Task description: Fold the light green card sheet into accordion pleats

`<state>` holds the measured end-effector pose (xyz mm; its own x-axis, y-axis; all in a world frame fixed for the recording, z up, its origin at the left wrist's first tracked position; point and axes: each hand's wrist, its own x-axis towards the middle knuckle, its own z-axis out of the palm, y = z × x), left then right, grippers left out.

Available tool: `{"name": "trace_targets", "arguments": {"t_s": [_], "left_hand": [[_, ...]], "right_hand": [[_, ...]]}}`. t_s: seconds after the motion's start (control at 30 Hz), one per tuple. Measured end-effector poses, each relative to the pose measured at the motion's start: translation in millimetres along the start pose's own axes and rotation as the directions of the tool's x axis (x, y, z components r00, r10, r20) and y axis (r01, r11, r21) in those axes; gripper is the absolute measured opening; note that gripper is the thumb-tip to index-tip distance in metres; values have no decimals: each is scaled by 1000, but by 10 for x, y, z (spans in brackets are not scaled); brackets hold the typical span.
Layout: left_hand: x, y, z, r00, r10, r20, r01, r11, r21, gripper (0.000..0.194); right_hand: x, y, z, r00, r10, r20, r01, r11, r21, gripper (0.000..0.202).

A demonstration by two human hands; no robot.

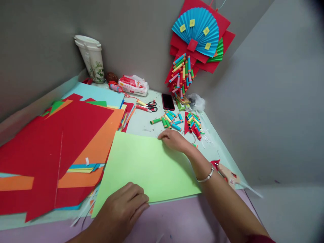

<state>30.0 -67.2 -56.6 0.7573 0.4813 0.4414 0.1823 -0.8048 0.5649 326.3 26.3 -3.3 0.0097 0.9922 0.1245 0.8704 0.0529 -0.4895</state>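
**Both hands flat on the green sheet**

Grey walls corner your pale worktop (141, 123). The light green paper sheet (141, 165) lies at 6 o'clock. Your left hand (121, 206) presses its near edge, fingers curled loosely, grasping nothing; your right hand (173, 139) pins the far edge flat. Stacked red and orange card sheets (63, 141) lie at 9 o'clock.

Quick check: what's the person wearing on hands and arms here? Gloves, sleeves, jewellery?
No gloves: both the left hand and right hand are bare. The right wrist carries a thin silver metal bangle. A dark red sleeve edge shows at the right upper forearm. No left sleeve is visible.
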Motion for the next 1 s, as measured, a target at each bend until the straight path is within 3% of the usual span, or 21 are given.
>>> {"name": "trace_targets", "arguments": {"t_s": [0.13,0.23,0.4,0.5,0.7,0.87,1.0], "left_hand": [[-18,-25,0,1000,-27,4,28,1000,-12,12],[-21,-25,-10,999,-33,-6,33,999,-7,13],[13,10,-55,1000,-10,-17,11,1000,24,15],[44,45,-90,999,26,-46,-24,999,46,16],[47,132,-87,996,72,-54,-68,994,85,24],[17,144,-65,998,59,-23,-55,990,126,23],[17,137,-77,999,45,2,-45,988,145,24]], "right_hand": [[93,75,67,997,38,-64,-33,997,73,37],[95,139,59,999,34,-21,-31,992,122,28],[-125,118,83,1000,-10,-25,13,992,126,37],[-328,46,189,996,-82,-19,83,994,64,34],[-561,1,299,988,-87,-126,72,990,-120,39],[-578,-3,279,980,-57,-189,15,976,-215,39],[-483,-36,177,988,-88,-127,55,968,-243,35]]}}
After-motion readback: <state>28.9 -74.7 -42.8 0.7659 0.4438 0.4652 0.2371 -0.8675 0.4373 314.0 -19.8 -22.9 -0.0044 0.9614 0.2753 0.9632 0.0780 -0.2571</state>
